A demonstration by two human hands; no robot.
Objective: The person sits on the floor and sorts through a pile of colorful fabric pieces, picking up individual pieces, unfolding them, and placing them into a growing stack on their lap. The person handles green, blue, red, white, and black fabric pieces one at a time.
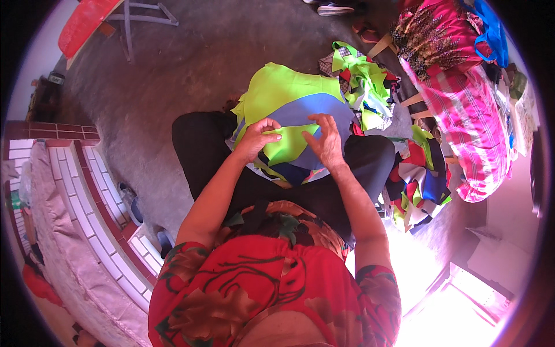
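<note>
Over my lap, across my crossed legs, lies a stack of fabric pieces, with a large neon green piece [277, 81] and a blue-grey piece [312, 110] on top. A smaller neon green fabric piece [287, 143] rests on them, between my hands. My left hand [257, 139] has its fingers curled at this piece's left edge, the thumb lying on it. At its right edge is my right hand [327, 141], its thumb near the cloth and its bent forefinger held apart from the thumb. The undersides of the fingers are hidden.
Heaps of mixed fabric scraps lie on the floor at the far right [367, 81] and nearer right [419, 179]. A pink plaid cloth [462, 127] drapes over wooden-legged furniture beyond them. Slippers [132, 203] sit at left by a tiled step [87, 185]. A metal-legged stand [128, 29] is far left.
</note>
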